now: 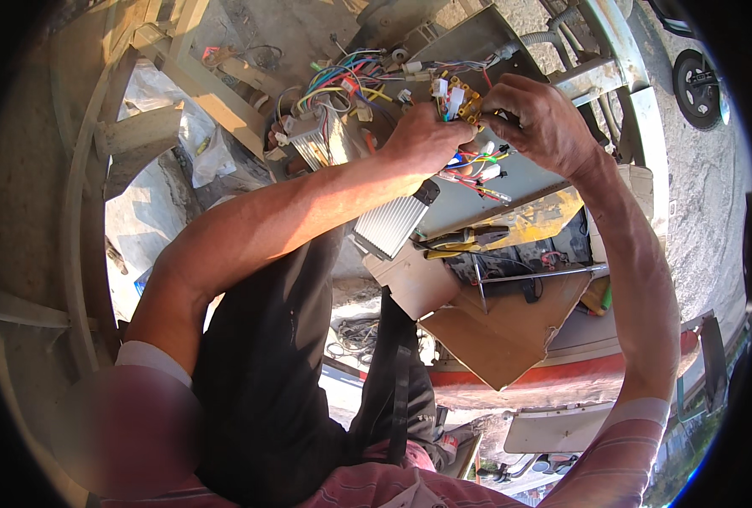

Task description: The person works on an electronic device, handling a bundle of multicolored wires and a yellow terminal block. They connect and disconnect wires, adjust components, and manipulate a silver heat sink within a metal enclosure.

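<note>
My left hand (429, 142) is closed, with its fingertips against a yellow connector piece (470, 102) and the wires beside it. My right hand (542, 121) pinches at the right side of the same yellow piece, thumb and forefinger together. White plugs (453, 105) sit right next to it. Below my left hand, a bundle of coloured wires with small connectors (482, 168) hangs over a grey metal panel. A finned silver box (393, 225) lies under my left wrist. Another finned metal box (322, 140) with many coloured wires (355, 72) lies to the left.
Yellow-handled pliers (469, 240) lie by a black battery-like block (507, 258). Torn cardboard (498, 334) and a T-shaped metal rod (545, 274) are nearer me. A pale metal frame bar (647, 135) runs along the right; wooden boards (202, 93) stand left.
</note>
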### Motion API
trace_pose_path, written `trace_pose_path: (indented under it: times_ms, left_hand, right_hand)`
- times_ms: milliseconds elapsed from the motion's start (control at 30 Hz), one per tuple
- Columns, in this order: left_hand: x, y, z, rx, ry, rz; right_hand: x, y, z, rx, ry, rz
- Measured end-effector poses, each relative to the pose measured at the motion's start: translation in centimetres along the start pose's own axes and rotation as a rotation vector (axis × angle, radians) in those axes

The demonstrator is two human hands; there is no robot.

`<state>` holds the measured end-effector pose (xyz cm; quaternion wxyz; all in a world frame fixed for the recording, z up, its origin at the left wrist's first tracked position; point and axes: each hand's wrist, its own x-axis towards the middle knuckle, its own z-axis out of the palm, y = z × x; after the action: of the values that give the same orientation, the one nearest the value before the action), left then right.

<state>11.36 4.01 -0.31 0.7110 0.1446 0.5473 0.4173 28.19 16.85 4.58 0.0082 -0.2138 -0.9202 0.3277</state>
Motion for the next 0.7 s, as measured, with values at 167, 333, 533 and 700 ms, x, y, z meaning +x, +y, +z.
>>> trace_pose_path:
  times_ms: [167,333,533,700]
  left_hand:
    - [-0.03,-0.07,-0.07,-0.022,0.004,-0.007]
    - [-0.32,0.24,0.11,-0.025,0.014,-0.023]
    - [-0.42,0.25,0.21,0.028,0.004,0.002]
    - [-0.46,0.32,0.21,0.013,-0.008,-0.01]
  right_hand:
    - [-0.33,0.03,0.02,0.012,0.031,-0.038]
    - [-0.33,-0.28,0.29,0.026,0.09,0.0]
    - [0.18,-0.01,-0.05,0.058,0.002,0.02]
    - [0.14,-0.15,-0.4,0.037,-0.03,0.073]
